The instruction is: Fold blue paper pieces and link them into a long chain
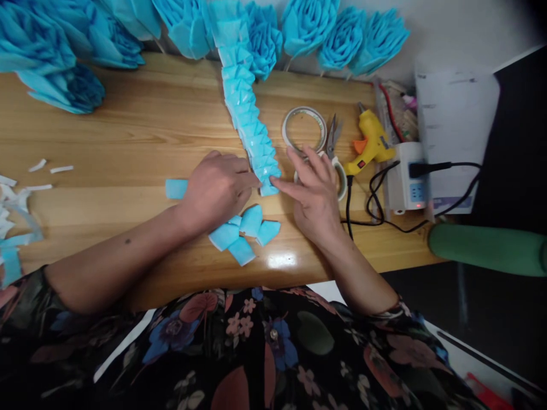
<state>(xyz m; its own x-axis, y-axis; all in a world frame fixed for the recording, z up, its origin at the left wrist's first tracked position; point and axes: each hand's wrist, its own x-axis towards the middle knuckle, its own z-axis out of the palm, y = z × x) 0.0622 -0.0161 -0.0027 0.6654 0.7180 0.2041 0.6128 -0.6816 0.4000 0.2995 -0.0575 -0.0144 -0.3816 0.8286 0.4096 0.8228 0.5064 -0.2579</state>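
Observation:
A long chain of folded light-blue paper petals [248,108] runs down the middle of the wooden table [128,131]. My left hand [217,188] lies knuckles up with its fingers curled, pinching the chain's near end [268,185]. My right hand [314,191] has its fingers spread, the index fingertip touching that same end. Several loose blue petals [243,230] lie just in front of my hands, and another blue piece [176,188] sticks out left of my left hand.
Blue paper roses [342,34] line the back of the table. A tape ring [304,128], scissors [332,136], a yellow glue gun [371,142] and a white power strip [405,176] with black cords sit right. White paper scraps [38,176] lie left. A green roll [487,247] lies beyond the table's right end.

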